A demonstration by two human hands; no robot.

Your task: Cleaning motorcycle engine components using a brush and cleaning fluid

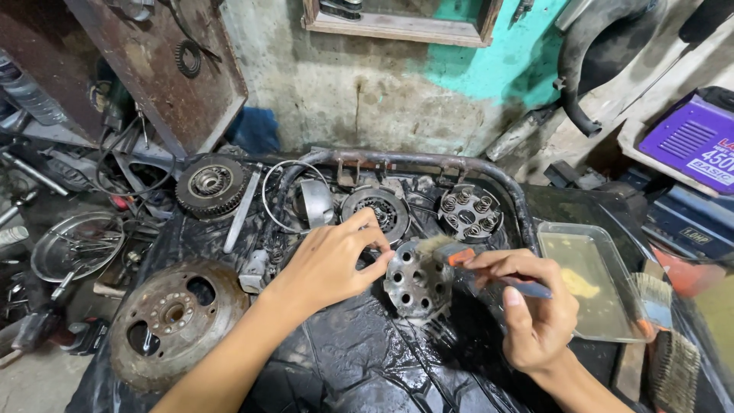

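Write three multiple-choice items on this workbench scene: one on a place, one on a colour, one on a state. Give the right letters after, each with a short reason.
1. Where does the clear tray stand relative to the right hand?
A. To its right
B. To its left
C. Under the rusty drum

2. What colour is the band on the brush?
A. Green
B. Orange
C. White

3. How is the perforated metal disc held?
A. It lies flat and untouched
B. It hangs from a hook
C. The left hand props it on edge with its fingers

Answers:
1. A, the tray with yellowish liquid sits beyond the right hand at the bench's right side.
2. B, an orange band shows just behind the bristles.
3. C, the left fingers grip the disc's rim while the brush meets its upper edge.
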